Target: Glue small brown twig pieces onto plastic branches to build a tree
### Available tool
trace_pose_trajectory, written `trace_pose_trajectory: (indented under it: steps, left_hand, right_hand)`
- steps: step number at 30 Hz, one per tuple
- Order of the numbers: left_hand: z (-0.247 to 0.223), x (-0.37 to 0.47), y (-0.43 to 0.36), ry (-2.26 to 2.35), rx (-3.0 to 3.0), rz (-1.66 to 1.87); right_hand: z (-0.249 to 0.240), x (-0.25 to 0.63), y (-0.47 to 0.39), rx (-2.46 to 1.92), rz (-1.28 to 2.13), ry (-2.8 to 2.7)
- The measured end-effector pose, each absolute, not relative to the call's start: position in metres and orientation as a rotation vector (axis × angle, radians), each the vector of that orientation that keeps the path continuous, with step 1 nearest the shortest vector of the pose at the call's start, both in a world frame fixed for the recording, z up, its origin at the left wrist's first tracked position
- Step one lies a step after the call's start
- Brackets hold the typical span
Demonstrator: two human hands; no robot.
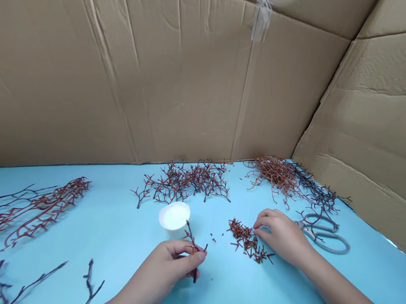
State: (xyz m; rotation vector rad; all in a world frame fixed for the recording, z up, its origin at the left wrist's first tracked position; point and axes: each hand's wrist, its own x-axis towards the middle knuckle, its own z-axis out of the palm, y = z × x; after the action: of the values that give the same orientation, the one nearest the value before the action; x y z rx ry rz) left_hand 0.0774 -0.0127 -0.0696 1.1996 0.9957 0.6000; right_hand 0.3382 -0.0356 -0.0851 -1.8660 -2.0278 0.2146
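We have a dark twig [191, 233] in our left grip [177, 263], pinched between the thumb and the fingers above the tabletop [117, 220]. The twig passes through the fingertips, one end rising up and to the left near the white bowl [162, 222], the other coming out below the fingers. It is thin and stick-like, blackish brown along most of its length, with a small reddish-brown fork partway up and a short stub beside the thumb. The bowl is just beyond our left grip and holds something white. Our right grip [280, 233] is at the right edge of a loose pile of short pieces [248, 243], thumb and fingers drawn close together; we cannot tell whether a piece is caught between them. These pieces are reddish brown, small and spiky, many of them forked, and they lie to the right of the twig, well apart from it. Just beyond our right grip we see the grey-handled scissors [348, 246]. A heap of branched twigs [194, 179] lies behind the bowl, near the cardboard wall [183, 81], and longer reddish stems [51, 209] spread at far left.
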Motion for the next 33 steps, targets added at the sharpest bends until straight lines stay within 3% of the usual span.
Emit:
trace_pose_trajectory:
  steps: [7,15,33]
  left_hand:
    - [-0.068,0.076,-0.014,0.972,1.199,0.613]
    - [-0.069,0.072,-0.017,0.909,1.256,0.581]
    - [-0.071,0.072,-0.018,0.899,1.353,0.570]
  right_hand:
    - [-0.072,0.326,-0.039,-1.827,0.179,-1.967]
    - [-0.051,0.254,-0.056,-1.333,0.634,-1.683]
    - [-0.060,0.242,-0.054,-1.181,0.515,-1.812]
